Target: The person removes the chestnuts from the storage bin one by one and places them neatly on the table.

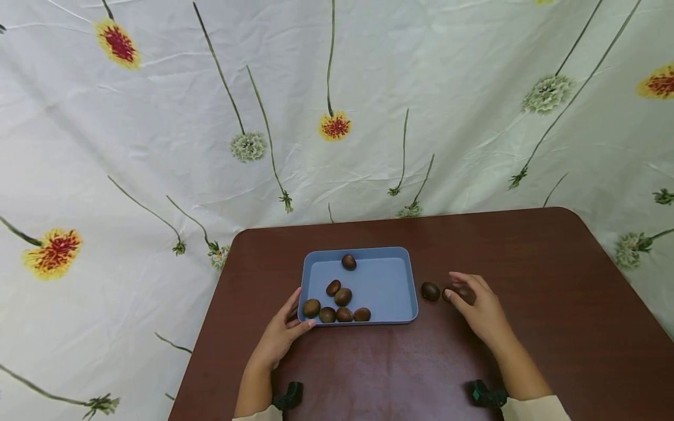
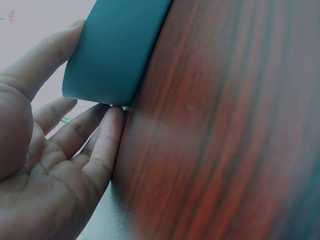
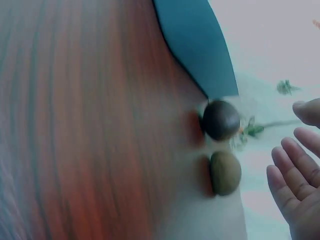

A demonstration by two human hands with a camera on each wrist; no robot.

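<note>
Stretching right across the back is the pale cloth (image 1: 463, 76), printed with flowers on long stems! In front of it, the reddish-brown table (image 1: 553, 263), corners rounded, and on it the shallow blue tray (image 1: 387, 286), left of the tabletop's middle. Look at the left hand (image 1: 279, 333): it grips the tray at the near left corner, thumb on the near side, fingers against the left end. Across on the right, the right hand (image 1: 484, 310) is released, fingers loosely bent and nothing in them! Down a size, a black device (image 1: 288, 396) sits at the left wrist. Smallest of all, the round brown nuts (image 1: 343, 296): seven in the tray, four lined along the near wall, two close behind, one alone by the far wall. Two more lie on the table: a dark nut (image 1: 430, 291) just beside the tray, and a lighter nut (image 3: 226, 173) next to it, near the right hand.
</note>
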